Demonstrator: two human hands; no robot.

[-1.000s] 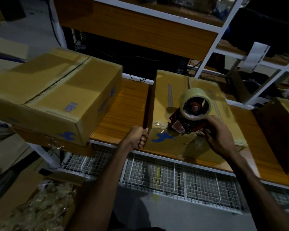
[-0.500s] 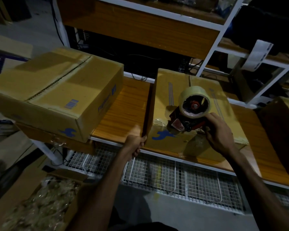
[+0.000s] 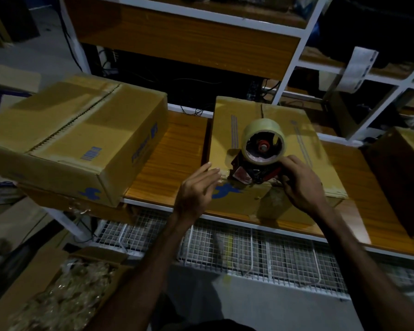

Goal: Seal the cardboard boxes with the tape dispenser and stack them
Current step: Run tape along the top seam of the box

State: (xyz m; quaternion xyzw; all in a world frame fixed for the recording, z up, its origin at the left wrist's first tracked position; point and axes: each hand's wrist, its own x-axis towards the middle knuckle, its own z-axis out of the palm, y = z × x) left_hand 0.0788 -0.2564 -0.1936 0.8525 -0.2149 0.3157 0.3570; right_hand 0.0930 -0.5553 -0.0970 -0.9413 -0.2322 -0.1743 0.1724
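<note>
A closed cardboard box lies on the wooden table, its front face carrying a blue logo. The red tape dispenser with a clear tape roll stands on the box's front top edge. My right hand grips the dispenser's handle. My left hand rests flat, fingers spread, on the box's front left corner, pressing clear tape at the edge. A second, larger cardboard box sits at the left on top of another box.
A dark box stands at the table's right end. White shelf frames rise behind. A wire mesh rack runs under the table. An open carton of packing filler sits on the floor at lower left.
My left hand has left the box's lower left corner and risen to the front top edge, opening flat beside the dispenser. The dispenser has stayed at the front edge.
</note>
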